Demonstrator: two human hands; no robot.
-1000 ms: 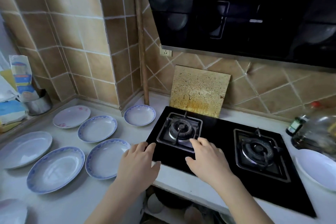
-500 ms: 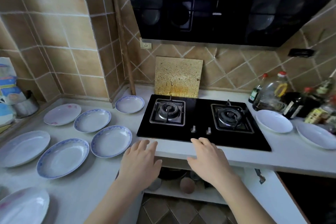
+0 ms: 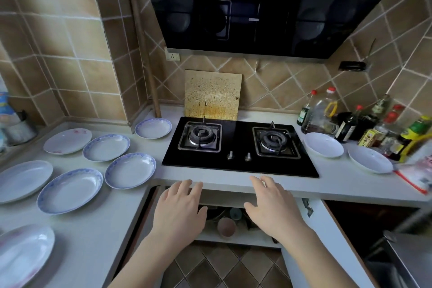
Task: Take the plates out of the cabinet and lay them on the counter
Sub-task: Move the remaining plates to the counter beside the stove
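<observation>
We held our left hand (image 3: 180,213) and right hand (image 3: 272,208) apart, fingers relaxed and empty, at lower centre before the open cabinet (image 3: 230,220); plates (image 3: 129,170) lay on the counter (image 3: 93,236) at left; two more flanked the stove (image 3: 238,147) at right.

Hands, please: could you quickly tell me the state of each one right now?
Left hand: open, fingers relaxed, holding nothing.
Right hand: open, fingers spread, holding nothing.
</observation>
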